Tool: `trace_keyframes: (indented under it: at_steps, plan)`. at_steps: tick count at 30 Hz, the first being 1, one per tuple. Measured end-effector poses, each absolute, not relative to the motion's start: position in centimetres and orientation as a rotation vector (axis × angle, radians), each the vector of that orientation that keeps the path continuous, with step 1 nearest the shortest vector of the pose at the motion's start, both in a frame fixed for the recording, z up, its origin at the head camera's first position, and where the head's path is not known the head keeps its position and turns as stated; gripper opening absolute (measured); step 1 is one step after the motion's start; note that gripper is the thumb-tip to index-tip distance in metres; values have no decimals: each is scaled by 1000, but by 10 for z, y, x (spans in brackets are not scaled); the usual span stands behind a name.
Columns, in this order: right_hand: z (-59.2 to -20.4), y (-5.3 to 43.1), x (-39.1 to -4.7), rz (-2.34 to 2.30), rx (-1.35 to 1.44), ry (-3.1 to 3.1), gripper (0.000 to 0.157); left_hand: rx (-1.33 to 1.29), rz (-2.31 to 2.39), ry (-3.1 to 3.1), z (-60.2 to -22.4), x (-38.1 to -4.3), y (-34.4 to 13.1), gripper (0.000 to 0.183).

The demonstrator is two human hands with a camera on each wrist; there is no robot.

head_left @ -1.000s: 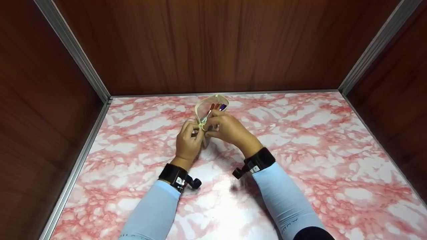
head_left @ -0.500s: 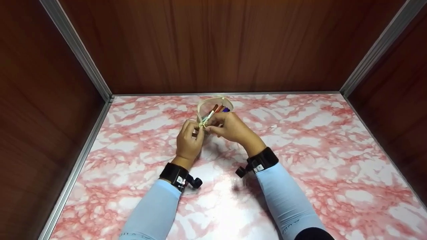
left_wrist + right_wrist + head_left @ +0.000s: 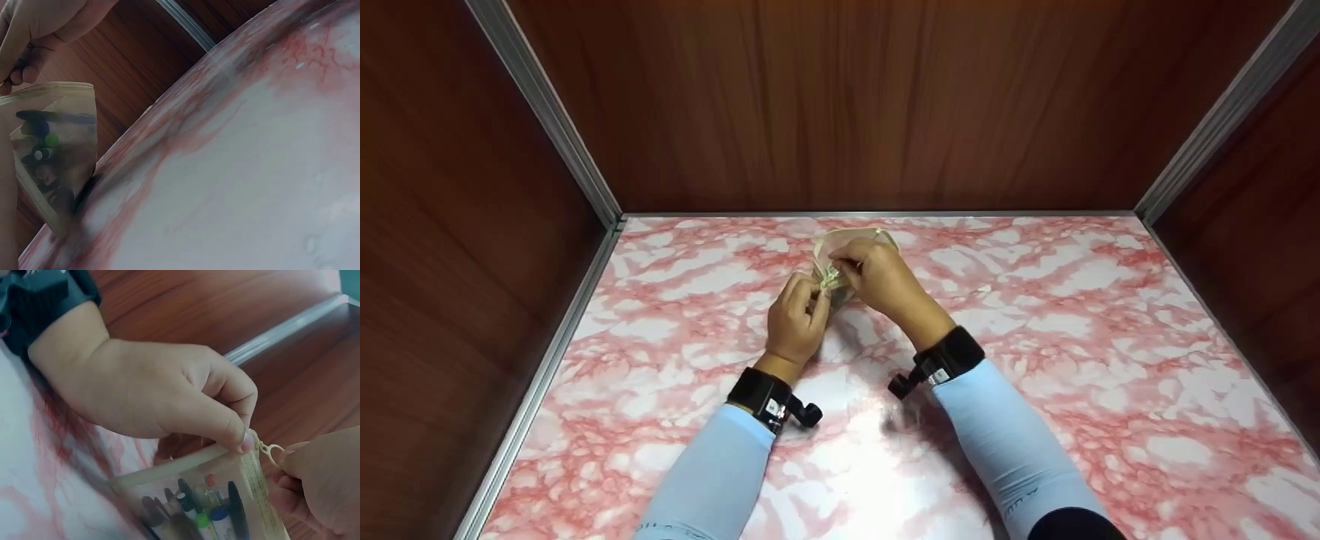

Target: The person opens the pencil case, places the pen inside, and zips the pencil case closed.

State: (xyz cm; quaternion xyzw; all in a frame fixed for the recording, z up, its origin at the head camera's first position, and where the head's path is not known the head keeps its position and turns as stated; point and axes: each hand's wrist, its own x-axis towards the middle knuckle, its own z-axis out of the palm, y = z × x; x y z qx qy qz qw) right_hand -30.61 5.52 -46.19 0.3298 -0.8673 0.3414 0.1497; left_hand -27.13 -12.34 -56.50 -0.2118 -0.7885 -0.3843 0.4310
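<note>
A cream mesh pencil case [image 3: 843, 297] with a zipper is held up near the back of the table. Its zipper edge [image 3: 260, 486] and several pens [image 3: 207, 517] inside show in the right wrist view. My left hand [image 3: 797, 319] pinches the case's corner at the zipper's end, thumb on top. My right hand [image 3: 881, 279] pinches the ring-shaped zipper pull [image 3: 274, 454] just beyond that corner. In the left wrist view the case [image 3: 76, 149] hangs below the right hand's fingers, its pens blurred through the mesh. The right hand covers part of the case's top from above.
A table top [image 3: 1110, 360] with a red and white marbled pattern lies under the hands. Dark wooden panels [image 3: 840, 105] with metal edge strips [image 3: 574, 157] stand at the back and both sides.
The right hand's fingers have lifted slightly from beside the left thumb and turned over the case. The pens seen at its top earlier are now hidden in the head view.
</note>
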Motion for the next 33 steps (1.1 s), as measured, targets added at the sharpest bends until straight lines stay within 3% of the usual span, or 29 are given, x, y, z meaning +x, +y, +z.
trace_keyframes:
  at_steps: [6, 33]
  plan:
    - [-452, 54, -318, 820, 1002, -2528, 11, -534, -933, -1934, -563, -271, -124, 11]
    - [-450, 88, -384, 659, 741, -2629, 18, -626, -871, -1893, -567, -272, -123, 12]
